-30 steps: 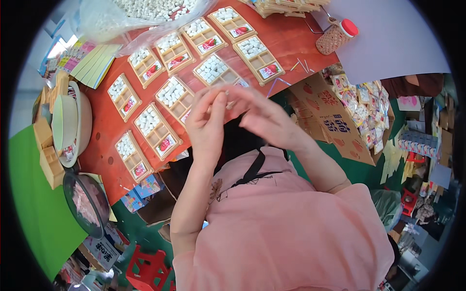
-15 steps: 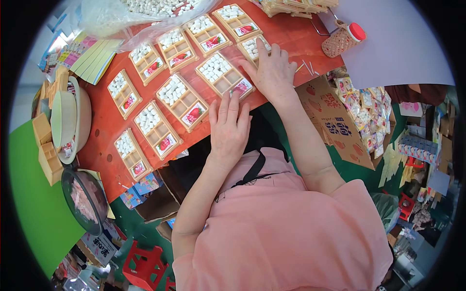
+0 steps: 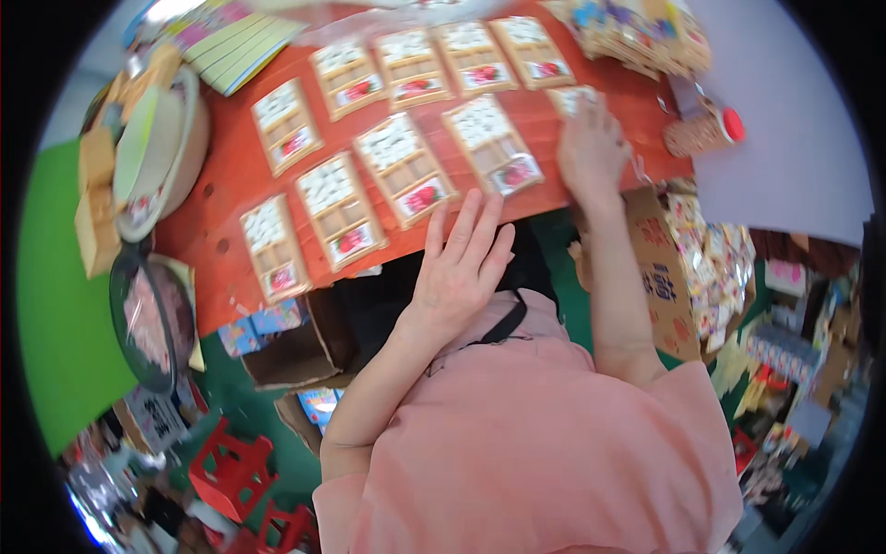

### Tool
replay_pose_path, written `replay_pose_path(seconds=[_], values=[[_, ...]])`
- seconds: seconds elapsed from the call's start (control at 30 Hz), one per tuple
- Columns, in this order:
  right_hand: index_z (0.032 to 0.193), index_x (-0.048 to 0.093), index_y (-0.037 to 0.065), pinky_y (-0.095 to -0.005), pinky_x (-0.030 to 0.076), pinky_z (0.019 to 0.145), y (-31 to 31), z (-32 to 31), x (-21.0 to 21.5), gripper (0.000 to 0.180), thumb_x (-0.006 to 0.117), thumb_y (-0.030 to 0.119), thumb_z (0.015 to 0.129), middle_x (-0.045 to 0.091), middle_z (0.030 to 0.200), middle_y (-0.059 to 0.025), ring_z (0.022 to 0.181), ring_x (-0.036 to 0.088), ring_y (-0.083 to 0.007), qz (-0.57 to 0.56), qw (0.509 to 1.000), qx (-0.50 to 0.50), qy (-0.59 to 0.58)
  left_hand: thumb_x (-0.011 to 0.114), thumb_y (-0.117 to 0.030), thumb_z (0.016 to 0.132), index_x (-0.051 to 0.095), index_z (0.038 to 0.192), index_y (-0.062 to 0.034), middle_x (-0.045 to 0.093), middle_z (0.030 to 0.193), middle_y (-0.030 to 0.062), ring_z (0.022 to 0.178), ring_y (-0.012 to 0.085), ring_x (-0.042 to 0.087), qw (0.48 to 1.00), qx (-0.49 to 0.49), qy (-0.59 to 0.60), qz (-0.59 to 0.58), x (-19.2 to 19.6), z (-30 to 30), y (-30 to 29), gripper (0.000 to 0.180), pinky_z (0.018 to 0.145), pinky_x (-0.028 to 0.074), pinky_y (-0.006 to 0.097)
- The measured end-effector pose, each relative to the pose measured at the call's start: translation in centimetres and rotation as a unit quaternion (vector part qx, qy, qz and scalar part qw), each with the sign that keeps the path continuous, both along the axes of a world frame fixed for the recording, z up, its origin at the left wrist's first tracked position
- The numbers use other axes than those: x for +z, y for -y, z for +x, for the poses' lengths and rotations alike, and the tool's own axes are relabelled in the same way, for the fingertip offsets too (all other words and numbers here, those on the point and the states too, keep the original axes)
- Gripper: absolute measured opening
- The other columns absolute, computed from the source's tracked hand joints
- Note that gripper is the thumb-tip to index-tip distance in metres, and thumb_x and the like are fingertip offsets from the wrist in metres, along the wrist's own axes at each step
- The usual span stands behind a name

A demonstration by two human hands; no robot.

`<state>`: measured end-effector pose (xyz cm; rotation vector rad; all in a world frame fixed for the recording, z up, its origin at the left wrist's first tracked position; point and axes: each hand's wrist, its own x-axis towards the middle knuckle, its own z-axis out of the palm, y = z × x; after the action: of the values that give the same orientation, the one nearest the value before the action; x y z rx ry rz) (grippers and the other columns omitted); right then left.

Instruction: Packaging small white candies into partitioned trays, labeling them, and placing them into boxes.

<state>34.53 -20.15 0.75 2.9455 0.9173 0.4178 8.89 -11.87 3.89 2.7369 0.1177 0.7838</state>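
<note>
My left hand (image 3: pixel 461 268) hovers at the table's near edge, fingers spread and empty. Nearest to it is a beige compartment tray (image 3: pixel 486 159) holding small white blocks and a strawberry-picture card. My right hand (image 3: pixel 593 152) reaches over another such tray (image 3: pixel 557 104) farther right, covering most of it. Its fingers look stretched out, though motion blurs them, and the contact beneath is hidden. Several similar trays stand in two rows on the red table (image 3: pixel 221 198), white blocks in their far ends and strawberry cards in their near corners.
Stacked beige pieces (image 3: pixel 646 46) lie at the far right, near a red-lidded jar (image 3: pixel 706 132). A cardboard box (image 3: pixel 663 286) beside the table holds small packets. Basins (image 3: pixel 189 120) and a dark-rimmed bowl (image 3: pixel 148 323) stand left. A red stool (image 3: pixel 231 469) is on the floor.
The whole view has shifted, with the table sliding right. My left hand has drawn back from the card in the tray's near corner. My right hand stays at the far-right tray.
</note>
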Motion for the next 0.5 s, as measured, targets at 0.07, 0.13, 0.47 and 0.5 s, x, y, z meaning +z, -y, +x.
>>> replay_pose_path(seconds=[0.07, 0.13, 0.47, 0.5], values=[[0.141, 0.051, 0.003, -0.0554, 0.055, 0.088, -0.4, 1.1, 0.7, 0.048, 0.049, 0.029, 0.100, 0.061, 0.135, -0.0201, 0.115, 0.063, -0.0374, -0.057, 0.998, 0.012, -0.008, 0.078, -0.012, 0.081, 0.066, 0.120, -0.0048, 0.053, 0.145, 0.0205, 0.138, 0.0400, 0.048, 0.997, 0.068, -0.010, 0.016, 1.3, -3.3, -1.8, 0.041, 0.111, 0.036, 0.058], [0.127, 0.060, -0.003, -0.0499, 0.055, 0.091, 1.8, 3.1, -0.8, 0.042, 0.050, 0.027, 0.098, 0.065, 0.125, -0.0256, 0.107, 0.066, -0.0394, 0.013, 0.996, 0.053, 0.071, 0.080, -0.009, 0.079, 0.066, 0.119, -0.0058, 0.057, 0.140, 0.0192, 0.132, 0.0390, 0.053, 0.984, 0.162, 0.061, 0.038, 2.3, -7.1, -4.1, 0.042, 0.107, 0.040, 0.055], [0.147, 0.047, 0.017, -0.0698, 0.032, 0.105, 5.8, 9.6, -3.9, 0.052, 0.039, 0.049, 0.107, 0.042, 0.158, -0.0071, 0.145, 0.039, -0.0306, -0.066, 0.997, 0.036, -0.013, 0.068, -0.014, 0.091, 0.072, 0.103, -0.0004, 0.071, 0.109, 0.0180, 0.104, 0.0362, 0.067, 0.789, 0.603, 0.047, 0.111, 5.9, -29.5, -21.2, 0.019, 0.091, 0.052, 0.042], [0.147, 0.047, 0.017, -0.0698, 0.032, 0.105, 5.5, 9.5, -3.8, 0.052, 0.039, 0.049, 0.107, 0.042, 0.158, -0.0071, 0.145, 0.039, -0.0306, -0.061, 0.997, 0.044, -0.012, 0.068, -0.014, 0.091, 0.072, 0.103, -0.0004, 0.071, 0.109, 0.0180, 0.104, 0.0362, 0.067, 0.783, 0.609, 0.049, 0.115, 6.3, -31.2, -22.7, 0.019, 0.091, 0.052, 0.042]])
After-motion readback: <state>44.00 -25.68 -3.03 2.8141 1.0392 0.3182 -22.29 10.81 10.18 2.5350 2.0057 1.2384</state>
